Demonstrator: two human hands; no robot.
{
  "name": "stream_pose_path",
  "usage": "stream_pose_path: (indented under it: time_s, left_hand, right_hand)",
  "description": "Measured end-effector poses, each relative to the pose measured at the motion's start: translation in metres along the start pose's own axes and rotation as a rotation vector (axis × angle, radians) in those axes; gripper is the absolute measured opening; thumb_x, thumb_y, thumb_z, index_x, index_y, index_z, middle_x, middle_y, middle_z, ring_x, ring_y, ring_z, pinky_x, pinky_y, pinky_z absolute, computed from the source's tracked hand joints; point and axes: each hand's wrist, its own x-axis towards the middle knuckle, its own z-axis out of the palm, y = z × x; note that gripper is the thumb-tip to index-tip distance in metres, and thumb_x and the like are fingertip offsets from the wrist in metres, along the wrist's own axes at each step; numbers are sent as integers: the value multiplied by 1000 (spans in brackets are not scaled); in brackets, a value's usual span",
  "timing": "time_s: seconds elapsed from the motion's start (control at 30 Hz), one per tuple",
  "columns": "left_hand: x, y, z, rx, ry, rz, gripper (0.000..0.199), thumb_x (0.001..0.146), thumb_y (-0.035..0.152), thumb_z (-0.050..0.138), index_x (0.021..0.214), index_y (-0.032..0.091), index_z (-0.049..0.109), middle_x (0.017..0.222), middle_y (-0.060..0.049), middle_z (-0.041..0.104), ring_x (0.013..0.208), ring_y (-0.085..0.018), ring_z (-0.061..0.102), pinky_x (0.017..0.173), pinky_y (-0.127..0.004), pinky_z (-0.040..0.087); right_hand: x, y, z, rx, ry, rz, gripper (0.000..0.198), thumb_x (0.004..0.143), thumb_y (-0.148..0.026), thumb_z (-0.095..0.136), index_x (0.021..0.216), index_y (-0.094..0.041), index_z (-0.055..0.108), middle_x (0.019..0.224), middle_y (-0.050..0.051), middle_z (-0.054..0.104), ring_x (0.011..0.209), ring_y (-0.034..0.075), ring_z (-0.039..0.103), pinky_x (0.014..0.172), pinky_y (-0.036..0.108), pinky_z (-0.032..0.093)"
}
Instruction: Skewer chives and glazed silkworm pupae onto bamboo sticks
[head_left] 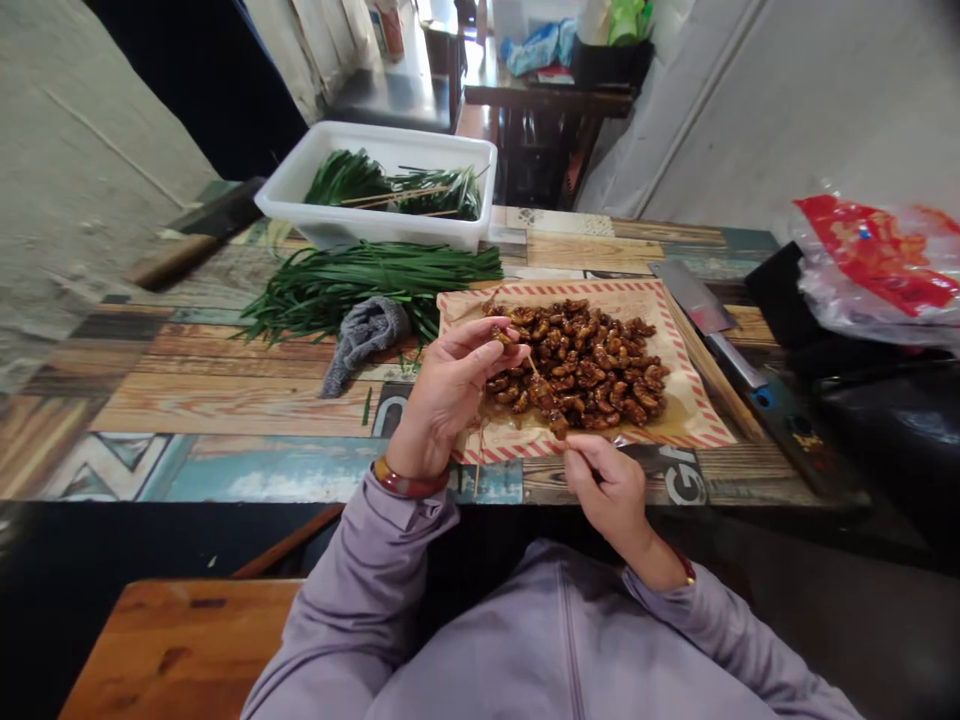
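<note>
Between the fingers of my left hand [450, 385] is a thin wooden skewer [534, 367], which slants down to the right. Dark brown, glossy food pieces [543, 392] are threaded on its lower part. My right hand [611, 490] is closed in a pinch at that lower end, on a brown food piece [559, 427]; its fingertips partly hide the contact. Behind both hands, a heap of curled, sauce-coated brown pieces [600, 360] lies on a paper sheet with a red-striped border [701, 405]. Another thin stick [478, 460] lies below my left wrist.
Long green chives [352, 280] and a grey cloth [367, 335] lie left of the paper. Behind them stands a white tub [300, 208] with bundled greens and sticks. At right are a cleaver [701, 305] and plastic bags [885, 260]. A wooden stool [180, 640] stands lower left.
</note>
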Motion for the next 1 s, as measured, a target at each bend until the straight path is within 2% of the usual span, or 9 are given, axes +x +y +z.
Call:
stream_pose_path:
  time_s: [0.33,0.53,0.77,1.0]
  left_hand:
    - [-1,2,-2,9,21,-14,35,68,30,85,97,18,73,90,-3,75,79,-18,74,80,-33,60]
    - [-1,1,-3,18,17,-18,37,68,31,85,99,17,72,87,-3,75,77,-19,75,80,-35,61]
    - [-1,1,-3,27,4,38,31,69,27,84,95,15,73,82,-4,75,83,-18,73,89,-35,57]
    - [0,0,-4,17,16,53,29,68,28,84,93,17,74,85,-3,74,84,-18,73,91,-38,56]
  right_hand:
    - [-4,4,1,-13,-29,31,15,92,-27,55,93,-22,70,63,-1,69,54,14,66,58,24,55]
    - [-5,6,1,-26,-35,12,15,92,-26,55,93,-22,69,73,2,74,55,13,66,58,24,55]
    - [-3,5,2,-67,-33,22,16,91,-27,55,90,-22,70,74,2,75,53,13,65,57,24,55]
    - [-1,1,2,-81,-23,4,16,90,-27,55,88,-23,70,70,1,74,51,13,65,56,23,54]
